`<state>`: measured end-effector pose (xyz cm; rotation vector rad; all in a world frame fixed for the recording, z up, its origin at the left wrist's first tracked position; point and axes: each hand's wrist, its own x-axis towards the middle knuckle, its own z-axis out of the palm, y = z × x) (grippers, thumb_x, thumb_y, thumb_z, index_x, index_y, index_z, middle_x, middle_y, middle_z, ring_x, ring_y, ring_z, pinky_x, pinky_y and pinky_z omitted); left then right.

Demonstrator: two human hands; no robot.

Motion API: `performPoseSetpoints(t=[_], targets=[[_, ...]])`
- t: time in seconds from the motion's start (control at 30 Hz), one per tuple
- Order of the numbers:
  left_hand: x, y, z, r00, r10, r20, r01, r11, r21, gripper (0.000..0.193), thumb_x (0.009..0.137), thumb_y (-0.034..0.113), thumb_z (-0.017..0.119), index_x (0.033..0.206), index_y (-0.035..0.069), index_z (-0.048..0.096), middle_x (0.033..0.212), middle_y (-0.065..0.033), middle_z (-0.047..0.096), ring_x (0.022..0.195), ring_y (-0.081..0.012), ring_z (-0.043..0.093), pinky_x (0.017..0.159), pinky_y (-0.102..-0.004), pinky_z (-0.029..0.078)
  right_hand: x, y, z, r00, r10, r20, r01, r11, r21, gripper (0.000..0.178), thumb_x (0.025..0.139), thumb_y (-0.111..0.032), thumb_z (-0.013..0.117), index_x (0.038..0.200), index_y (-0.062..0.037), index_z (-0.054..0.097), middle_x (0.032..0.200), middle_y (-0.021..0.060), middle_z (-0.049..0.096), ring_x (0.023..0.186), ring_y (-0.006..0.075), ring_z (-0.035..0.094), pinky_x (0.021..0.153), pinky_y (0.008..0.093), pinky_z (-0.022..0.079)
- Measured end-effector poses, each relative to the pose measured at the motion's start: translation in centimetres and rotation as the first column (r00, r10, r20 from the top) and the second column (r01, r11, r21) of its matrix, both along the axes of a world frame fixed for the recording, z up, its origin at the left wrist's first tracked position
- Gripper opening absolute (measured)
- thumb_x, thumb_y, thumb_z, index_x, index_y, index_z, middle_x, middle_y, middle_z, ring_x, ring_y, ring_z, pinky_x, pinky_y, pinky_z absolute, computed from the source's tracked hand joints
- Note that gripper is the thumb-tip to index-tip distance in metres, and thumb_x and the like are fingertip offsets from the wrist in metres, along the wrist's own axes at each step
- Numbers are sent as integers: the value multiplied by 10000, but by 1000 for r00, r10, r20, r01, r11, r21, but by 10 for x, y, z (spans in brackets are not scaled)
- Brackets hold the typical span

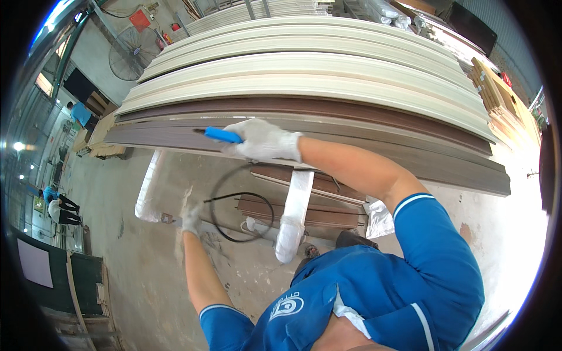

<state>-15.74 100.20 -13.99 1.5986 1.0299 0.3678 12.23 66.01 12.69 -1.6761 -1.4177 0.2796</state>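
Note:
My right hand (261, 139), in a white knit glove, is closed around a blue-handled tool (223, 134) with a dark tip pointing left. It is over the near brown board (351, 140), close to the board's front edge. Lower and to the left is my left hand (191, 220), also gloved and somewhat blurred. A black cable (271, 212) hangs in a loop between my hands, one stretch running to the left hand's fingers, which seem closed on it. The glove hides where the cable meets the tool.
Cream ribbed panels (304, 64) lie beyond the brown boards. Below are white-wrapped supports (294, 216) and shorter brown pieces (304, 212). A large fan (136, 51) stands far left. Other people (58, 207) are at a distance on the left; wooden boards (497, 93) are stacked right.

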Motion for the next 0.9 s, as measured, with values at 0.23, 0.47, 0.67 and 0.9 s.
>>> performPoseSetpoints(t=[0.23, 0.47, 0.67, 0.9], targets=[[-33, -52, 16, 986, 158, -56, -164, 980, -113, 423, 977, 306, 731, 1291, 27, 682, 981, -26, 671, 857, -127, 639, 715, -299, 531, 220, -117, -9, 757, -586, 290, 649, 724, -232, 428, 949, -510, 653, 1038, -106, 764, 880, 179, 755, 804, 342, 724, 771, 473, 539], [105, -78, 108, 927, 186, 327, -167, 982, -83, 372, 1023, 319, 676, 1249, 23, 678, 992, -41, 694, 868, -149, 672, 728, -294, 542, 364, -245, -60, 624, -558, 547, 781, 469, -413, 300, 905, -401, 695, 1025, -131, 752, 1013, 206, 753, 981, 416, 703, 859, 509, 533], [246, -100, 196, 933, -94, 348, 19, 977, 212, 412, 1014, 312, 680, 1252, -24, 698, 1037, -66, 728, 907, -146, 681, 801, -289, 542, 382, -270, -80, 642, -542, 543, 750, 592, -295, 245, 918, -328, 722, 1008, -100, 739, 1016, 204, 721, 975, 418, 673, 853, 508, 520], [386, -56, 239, 887, -364, -285, 429, 418, 801, 367, 994, 369, 656, 1190, 74, 749, 1088, -142, 763, 1012, -341, 711, 886, -419, 551, 350, -237, -88, 534, -506, 677, 802, 556, -218, 255, 922, -312, 741, 1030, -85, 703, 1064, 152, 694, 1047, 380, 638, 903, 505, 509]])
